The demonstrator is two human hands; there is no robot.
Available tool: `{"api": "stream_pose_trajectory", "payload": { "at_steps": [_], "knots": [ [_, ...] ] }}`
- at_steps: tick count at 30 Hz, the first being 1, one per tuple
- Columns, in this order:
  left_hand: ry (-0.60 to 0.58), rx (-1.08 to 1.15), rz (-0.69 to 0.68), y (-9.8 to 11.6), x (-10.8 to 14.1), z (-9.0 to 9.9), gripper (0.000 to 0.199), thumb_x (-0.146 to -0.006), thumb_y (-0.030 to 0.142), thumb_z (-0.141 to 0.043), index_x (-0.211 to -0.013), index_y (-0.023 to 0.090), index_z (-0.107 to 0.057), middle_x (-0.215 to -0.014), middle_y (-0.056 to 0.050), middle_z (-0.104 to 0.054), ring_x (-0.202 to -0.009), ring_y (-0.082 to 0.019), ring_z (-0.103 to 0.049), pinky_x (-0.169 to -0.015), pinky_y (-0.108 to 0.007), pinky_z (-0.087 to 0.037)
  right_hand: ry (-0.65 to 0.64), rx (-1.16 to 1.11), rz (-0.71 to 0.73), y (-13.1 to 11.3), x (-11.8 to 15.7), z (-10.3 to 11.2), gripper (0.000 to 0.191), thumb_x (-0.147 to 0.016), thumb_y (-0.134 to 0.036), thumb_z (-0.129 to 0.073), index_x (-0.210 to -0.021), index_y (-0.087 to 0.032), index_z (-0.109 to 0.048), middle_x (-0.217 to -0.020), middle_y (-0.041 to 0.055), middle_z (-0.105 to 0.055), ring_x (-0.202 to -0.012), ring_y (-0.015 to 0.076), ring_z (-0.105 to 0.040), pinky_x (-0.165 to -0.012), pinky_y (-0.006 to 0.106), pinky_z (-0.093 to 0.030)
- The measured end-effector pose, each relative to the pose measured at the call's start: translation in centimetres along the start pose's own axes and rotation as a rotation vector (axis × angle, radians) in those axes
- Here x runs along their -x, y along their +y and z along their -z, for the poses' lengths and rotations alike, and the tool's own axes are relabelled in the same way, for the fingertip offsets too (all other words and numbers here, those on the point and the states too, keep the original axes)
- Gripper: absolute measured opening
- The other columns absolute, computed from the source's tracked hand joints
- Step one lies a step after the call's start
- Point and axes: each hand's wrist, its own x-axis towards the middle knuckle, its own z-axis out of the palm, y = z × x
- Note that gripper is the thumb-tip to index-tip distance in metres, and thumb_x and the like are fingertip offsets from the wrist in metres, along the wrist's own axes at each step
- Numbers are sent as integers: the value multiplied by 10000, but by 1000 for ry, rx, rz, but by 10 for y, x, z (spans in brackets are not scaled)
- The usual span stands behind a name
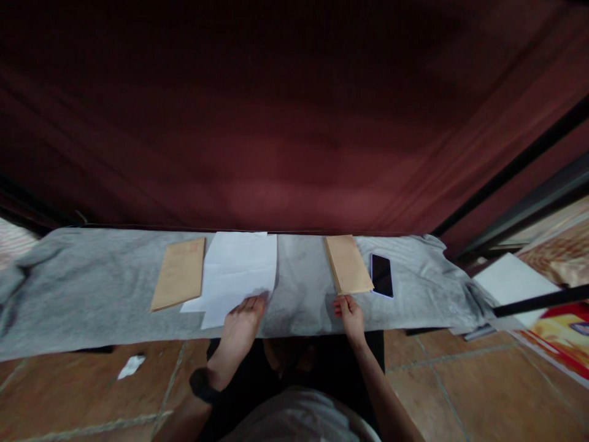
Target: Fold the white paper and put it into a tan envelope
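Observation:
White sheets of paper (239,267) lie overlapped on a grey cloth, left of the middle. My left hand (243,316), with a dark band at the wrist, is at their lower right corner. Its fingers are bent and pressed together over the paper's edge, and the thumb is hidden. To the right is a stack of brown envelopes (350,264), slightly fanned along its left side. My right hand (348,310) pinches the near left corner of that stack. Another brown envelope pile (180,273) rests left of the paper, with faint red print at its top.
A phone (382,275) with a dark screen lies right of the envelopes. The grey cloth (299,276) covers a long narrow surface against a dark red curtain (294,153). A white scrap (131,366) lies on the tiled floor (151,393). Dark bars and a colourful printed sheet (564,337) are at right.

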Motion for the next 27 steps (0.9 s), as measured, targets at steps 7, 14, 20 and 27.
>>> {"api": "stream_pose_trajectory", "payload": {
  "at_steps": [7,14,20,27],
  "knots": [
    [-127,29,-335,98,0,-32,364,-900,20,-454,-1149,172,-672,-1119,-130,-721,-1095,-279,-670,-926,-391,-523,-269,-73,-110,-11,5,-29,535,-815,-701,-575,-984,-207,-691,-839,48,-736,-678,198,-679,-591,295,-564],
    [-104,59,-415,122,11,-57,164,-959,169,-553,-1089,170,-653,-1147,-100,-720,-1104,-258,-669,-946,-419,-540,-146,179,185,1,-14,-39,324,-817,-463,-548,-891,-175,-677,-779,26,-706,-715,171,-635,-688,276,-522],
    [92,62,-345,85,-2,-75,302,-1003,301,-508,-1253,178,-625,-1405,-130,-618,-1341,-276,-545,-1115,-465,-446,-129,264,214,8,-34,-43,269,-810,-357,-520,-910,-164,-677,-836,65,-732,-762,197,-672,-710,297,-543],
    [109,-63,-245,55,-9,-103,599,-1004,464,-464,-1476,94,-461,-1573,-220,-415,-1487,-342,-355,-1178,-528,-363,0,593,405,-8,-28,-49,453,-913,-197,-480,-1350,-134,-579,-1235,182,-681,-1128,281,-657,-951,404,-538]
  ]
}}
